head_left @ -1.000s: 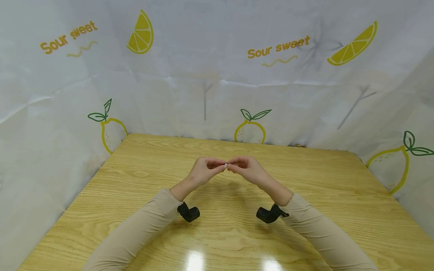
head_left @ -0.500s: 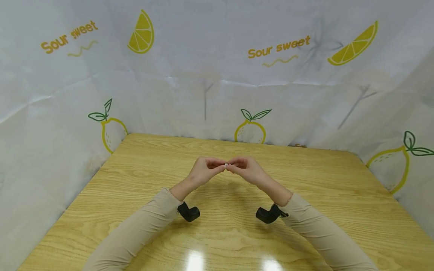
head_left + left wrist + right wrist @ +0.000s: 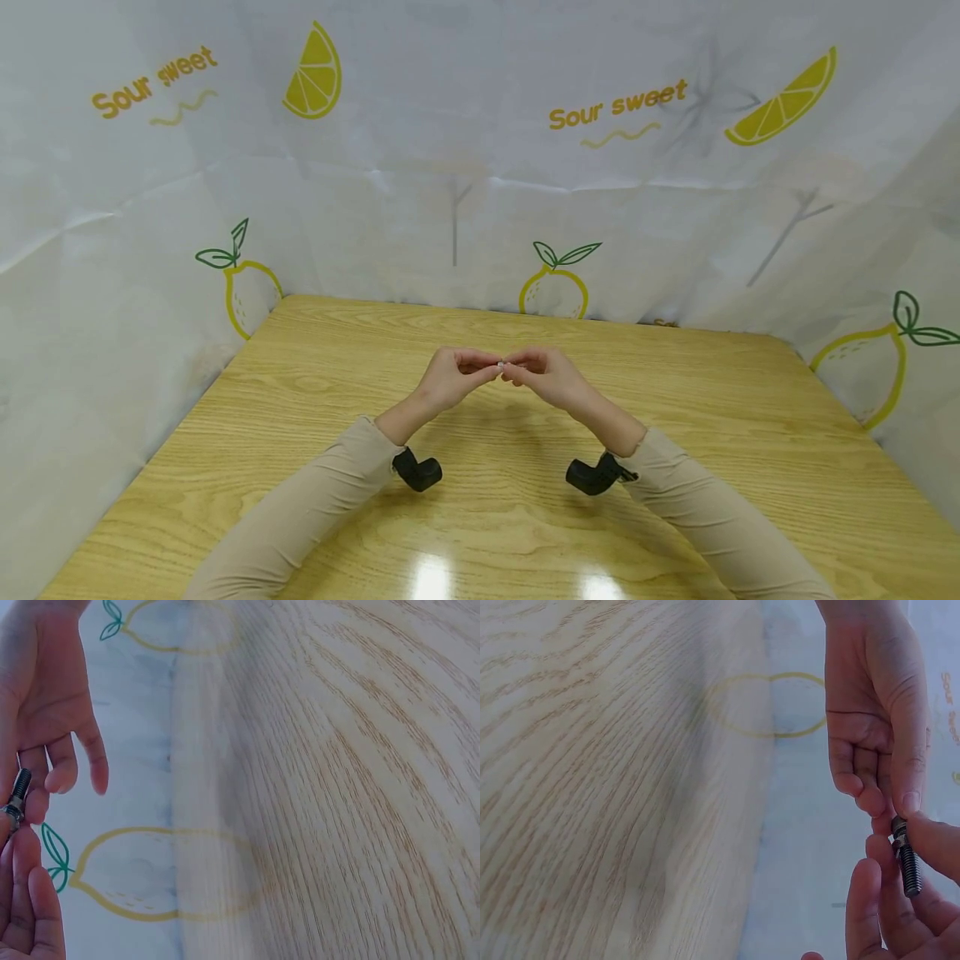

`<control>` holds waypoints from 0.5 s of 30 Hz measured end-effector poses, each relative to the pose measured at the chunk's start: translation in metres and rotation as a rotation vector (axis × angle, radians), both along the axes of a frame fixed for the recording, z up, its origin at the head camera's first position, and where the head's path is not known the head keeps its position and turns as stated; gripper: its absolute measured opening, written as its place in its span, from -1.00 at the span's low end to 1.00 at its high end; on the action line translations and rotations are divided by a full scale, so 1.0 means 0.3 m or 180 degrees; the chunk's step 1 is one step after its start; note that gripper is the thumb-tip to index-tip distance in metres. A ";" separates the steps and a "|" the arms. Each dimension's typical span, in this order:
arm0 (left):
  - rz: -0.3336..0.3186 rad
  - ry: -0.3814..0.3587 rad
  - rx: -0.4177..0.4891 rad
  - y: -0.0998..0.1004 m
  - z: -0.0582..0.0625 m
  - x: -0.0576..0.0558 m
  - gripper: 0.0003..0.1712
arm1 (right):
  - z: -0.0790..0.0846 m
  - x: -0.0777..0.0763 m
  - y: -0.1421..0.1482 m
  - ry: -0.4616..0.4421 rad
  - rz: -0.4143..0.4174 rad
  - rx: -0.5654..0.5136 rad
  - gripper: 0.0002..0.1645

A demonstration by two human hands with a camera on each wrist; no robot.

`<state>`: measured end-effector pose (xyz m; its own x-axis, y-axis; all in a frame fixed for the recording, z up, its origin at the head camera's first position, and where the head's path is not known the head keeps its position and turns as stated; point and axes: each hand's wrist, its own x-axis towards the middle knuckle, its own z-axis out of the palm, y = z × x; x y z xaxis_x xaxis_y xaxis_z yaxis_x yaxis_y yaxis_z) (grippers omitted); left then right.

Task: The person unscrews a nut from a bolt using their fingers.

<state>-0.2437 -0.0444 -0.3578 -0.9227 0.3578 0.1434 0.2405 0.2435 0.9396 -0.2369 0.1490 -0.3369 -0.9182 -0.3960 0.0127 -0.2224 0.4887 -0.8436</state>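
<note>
A dark metal bolt (image 3: 910,868) with a threaded shank shows between both hands in the right wrist view. A shiny ring-like part (image 3: 901,841) sits round it near the head; whether it is a nut or a washer I cannot tell. My left hand (image 3: 450,377) pinches the head end between thumb and fingers. From the other side, my right hand (image 3: 553,377) has thumb and fingertips on the bolt at the ring, with the threaded end pointing toward its palm. In the left wrist view the bolt (image 3: 22,784) is partly hidden by fingers. Both hands are raised over the table.
A wood-grain table (image 3: 300,367) lies under the hands. White cloth (image 3: 420,133) printed with lemons stands behind it and along both sides. Black wrist mounts, left (image 3: 417,471) and right (image 3: 592,475), jut out from the sleeves.
The right thumb and fingertips shift very slightly at the bolt. The left hand and both arms stay where they were.
</note>
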 end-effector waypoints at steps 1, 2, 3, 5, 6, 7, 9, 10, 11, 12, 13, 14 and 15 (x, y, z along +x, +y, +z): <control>-0.0002 0.0008 0.0004 0.000 0.000 0.000 -0.69 | 0.000 -0.001 0.000 0.0006 -0.0015 -0.0010 -0.59; -0.0002 0.0008 0.0014 0.000 0.001 0.001 -0.69 | -0.001 -0.002 0.001 0.0011 -0.0031 -0.0024 -0.57; -0.0001 -0.0007 0.0033 0.000 0.002 0.002 -0.69 | -0.001 -0.002 0.002 0.0017 -0.0053 -0.0017 -0.55; 0.0008 -0.0005 0.0047 -0.001 0.005 0.005 -0.69 | 0.001 -0.002 0.003 0.0007 -0.0068 -0.0038 -0.52; 0.0013 -0.0007 0.0050 -0.001 0.006 0.006 -0.69 | 0.001 -0.002 0.003 -0.0001 -0.0049 -0.0056 -0.52; 0.0021 0.0001 0.0044 -0.001 0.007 0.007 -0.69 | 0.000 -0.003 0.004 -0.0008 -0.0038 -0.0058 -0.53; 0.0028 0.0003 0.0027 -0.001 0.007 0.008 -0.69 | 0.000 -0.002 0.004 -0.0015 -0.0014 -0.0048 -0.56; 0.0034 0.0009 0.0013 -0.001 0.007 0.008 -0.69 | 0.000 -0.003 0.004 -0.0018 0.0003 -0.0053 -0.58; 0.0036 -0.0001 0.0011 0.000 0.006 0.007 -0.70 | -0.001 -0.003 0.005 -0.0019 0.0019 -0.0059 -0.59; 0.0033 -0.0014 0.0015 0.000 0.006 0.006 -0.70 | -0.001 -0.002 0.005 -0.0023 0.0021 -0.0059 -0.61; 0.0027 -0.0018 0.0018 0.000 0.006 0.006 -0.70 | -0.001 -0.002 0.005 -0.0022 0.0007 -0.0056 -0.62; 0.0019 -0.0033 0.0027 0.000 0.005 0.005 -0.70 | -0.001 -0.001 0.005 -0.0012 0.0002 -0.0059 -0.63; 0.0012 -0.0042 0.0042 0.000 0.004 0.005 -0.70 | 0.000 -0.001 0.005 -0.0015 -0.0011 -0.0063 -0.62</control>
